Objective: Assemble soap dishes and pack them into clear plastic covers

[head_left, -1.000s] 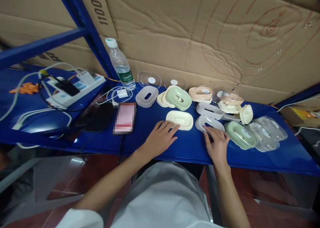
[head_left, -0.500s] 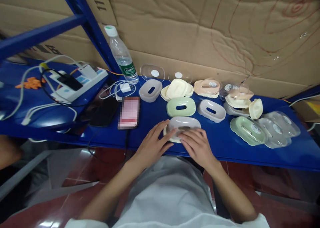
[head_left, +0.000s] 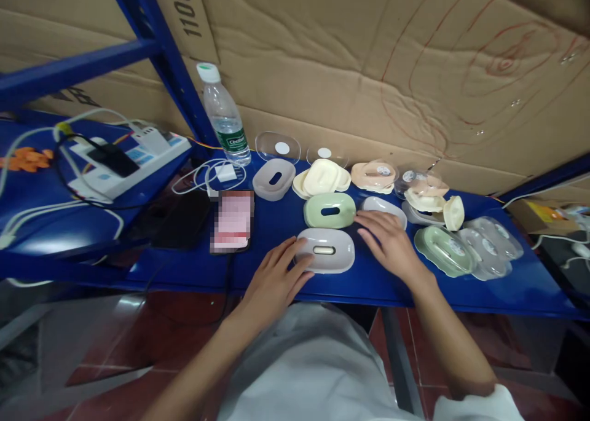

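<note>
A grey oval plastic dish (head_left: 343, 260) with a central slot lies near the shelf's front edge; something cream-coloured shows through the slot. My left hand (head_left: 275, 276) holds its left end, with fingers on the rim and thumb at the near side. My right hand (head_left: 389, 243) is open, palm down and to the right, its fingertips at the right end of a green slotted oval piece (head_left: 318, 212). Behind those fingers, a pale grey oval piece (head_left: 380, 206) is partly hidden.
Cream pieces (head_left: 322, 175), another grey slotted piece (head_left: 275, 187) and peach pieces (head_left: 373, 174) stand behind. Green pieces (head_left: 440, 252) and clear covers (head_left: 488, 246) lie right. Leftward are a phone (head_left: 233, 221), a water bottle (head_left: 228, 129) and a power strip (head_left: 131, 169) with cables.
My right hand has left the grey dish and moved right and away from me, to beside the green piece. My left hand stays at the dish. The view has shifted slightly.
</note>
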{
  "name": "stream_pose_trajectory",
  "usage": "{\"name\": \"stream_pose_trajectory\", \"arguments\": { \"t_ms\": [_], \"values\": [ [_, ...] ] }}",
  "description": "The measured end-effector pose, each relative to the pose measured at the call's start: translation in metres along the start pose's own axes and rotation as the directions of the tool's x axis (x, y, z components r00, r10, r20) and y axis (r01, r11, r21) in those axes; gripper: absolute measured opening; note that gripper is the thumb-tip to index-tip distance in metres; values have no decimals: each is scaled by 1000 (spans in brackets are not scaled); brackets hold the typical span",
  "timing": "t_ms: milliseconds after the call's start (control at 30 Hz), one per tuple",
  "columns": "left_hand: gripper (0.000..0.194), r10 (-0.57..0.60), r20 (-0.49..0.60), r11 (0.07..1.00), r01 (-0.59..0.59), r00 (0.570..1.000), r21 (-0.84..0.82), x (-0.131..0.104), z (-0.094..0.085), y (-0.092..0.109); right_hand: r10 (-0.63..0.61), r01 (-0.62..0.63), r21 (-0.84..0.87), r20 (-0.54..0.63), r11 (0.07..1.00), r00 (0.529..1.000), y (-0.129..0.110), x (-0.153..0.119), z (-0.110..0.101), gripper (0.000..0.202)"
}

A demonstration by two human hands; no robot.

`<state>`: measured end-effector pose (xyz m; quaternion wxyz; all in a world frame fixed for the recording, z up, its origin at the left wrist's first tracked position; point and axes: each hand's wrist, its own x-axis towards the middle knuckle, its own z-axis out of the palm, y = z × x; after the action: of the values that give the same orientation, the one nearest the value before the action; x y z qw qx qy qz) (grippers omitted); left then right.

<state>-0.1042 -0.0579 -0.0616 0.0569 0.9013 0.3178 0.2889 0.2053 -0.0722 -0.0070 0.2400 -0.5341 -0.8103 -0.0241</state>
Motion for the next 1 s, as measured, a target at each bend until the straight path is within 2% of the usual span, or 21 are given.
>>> {"name": "stream_pose_trajectory", "arguments": {
  "t_ms": [67,133,267,367,500,600,667,733,833,933,1000],
  "values": [
    [24,3,10,1000,-3,1000,24,5,0,1,11,-10,-22,13,1000,1000,5,-1,-6,31],
    [24,2,24,999,-3,1000,35,9,1,2,-16,16,0,67,1000,998,-2,-6,-5,33],
    [29,-1,16,999,0,1000,51,12,6,0,-95,93,21,172,995,981,-25,-28,14,51],
    [31,4,28,998,-6,1000,54,10,8,-1,-88,90,-5,166,996,982,-31,-41,30,55],
    [33,26,57,998,-29,998,52,6,9,-1,-69,76,-56,113,996,991,-30,-52,44,44],
    [32,27,45,998,-30,999,55,3,10,-1,-93,102,-76,115,992,989,-31,-54,44,42],
    [30,12,42,999,-14,999,33,2,11,-1,-129,138,-62,130,989,983,-27,-49,35,43],
    [30,-12,41,1000,12,999,-5,1,11,-1,-132,138,-64,94,988,987,-11,-33,18,44],
    [30,-52,38,995,56,998,-86,1,9,-3,-19,14,-134,-41,991,999,39,12,-9,43],
    [26,-88,61,974,99,994,-203,0,5,-5,98,-89,-186,42,979,994,103,66,-24,56],
    [23,-96,79,956,114,992,-271,0,1,-7,147,-131,-120,137,984,980,137,91,-23,66]
  ]
}}
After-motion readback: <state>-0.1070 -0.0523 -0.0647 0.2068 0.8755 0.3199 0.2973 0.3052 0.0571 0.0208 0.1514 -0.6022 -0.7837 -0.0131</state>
